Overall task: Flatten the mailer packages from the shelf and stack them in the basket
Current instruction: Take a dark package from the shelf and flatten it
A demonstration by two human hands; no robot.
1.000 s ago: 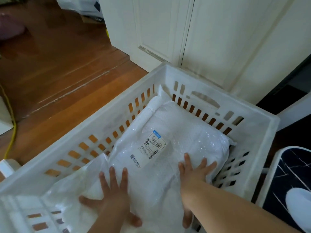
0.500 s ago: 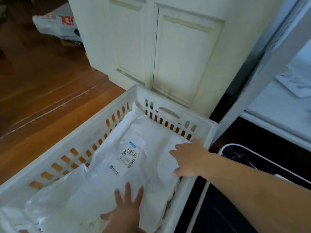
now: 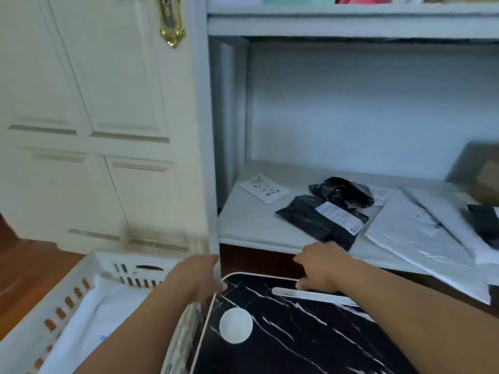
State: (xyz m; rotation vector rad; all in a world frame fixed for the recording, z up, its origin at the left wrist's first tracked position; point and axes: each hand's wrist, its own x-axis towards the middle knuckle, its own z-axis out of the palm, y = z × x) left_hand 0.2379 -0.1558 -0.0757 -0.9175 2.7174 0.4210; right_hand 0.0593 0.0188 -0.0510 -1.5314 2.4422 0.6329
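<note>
black mailers (image 3: 328,220): 2 | white mailers (image 3: 410,233): 2 | basket (image 3: 32,319): 1 | hands (image 3: 321,261): 2

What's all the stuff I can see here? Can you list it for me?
Basket: one, white, slotted, lower left on the floor.
White mailer: one, lying in the basket.
Shelf: white, centre right.
Black mailers: two, on the shelf, overlapping.
White mailers: at least two, shelf right.
Loose label: one, white, shelf left.
Door: cream, brass handle plate.
Black marbled board: one, white-edged, below the shelf.
Left hand: empty, over the basket's corner.
Right hand: empty, at the shelf's front edge.
</note>
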